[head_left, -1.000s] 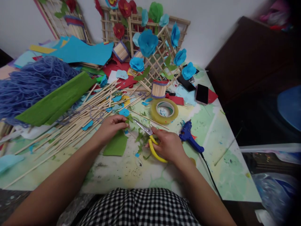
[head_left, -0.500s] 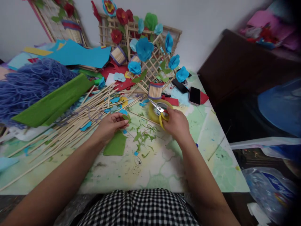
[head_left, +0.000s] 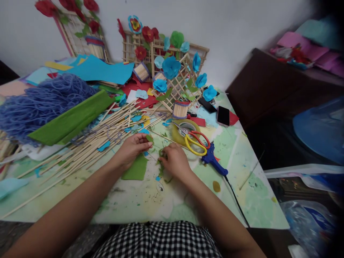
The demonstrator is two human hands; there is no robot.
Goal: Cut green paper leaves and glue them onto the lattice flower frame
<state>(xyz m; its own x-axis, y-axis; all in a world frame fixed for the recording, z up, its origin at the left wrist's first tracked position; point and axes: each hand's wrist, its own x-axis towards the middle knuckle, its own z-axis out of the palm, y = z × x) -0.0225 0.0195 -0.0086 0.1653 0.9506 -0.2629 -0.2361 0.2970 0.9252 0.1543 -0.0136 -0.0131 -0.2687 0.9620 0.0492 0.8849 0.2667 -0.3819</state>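
Left hand, above the table's near middle, has its thumb and fingertips closed in a pinch on a small green piece, which sticks out past the fingers toward the right. Right hand is lowered to the table just beside it, fingers curled down among green scraps; whether it has hold of any I cannot tell, since the knuckles hide most of the fingertips. For the left, a light pinch near one edge seems best, because paper this thin-looking would probably crease under a hard squeeze. For the right, it would be well to draw the scraps together with the fingertips low and flat, in short strokes, keeping clear of the green sheet that lies partly under the left wrist, as a brush of the hand could shift it. Scissors rest across the tape, handles pointing to the right and close to the glue gun; the right elbow and wrist are better kept off that side, and off the gun's cord. Sticks crowd the left, so little sideways room remains there.
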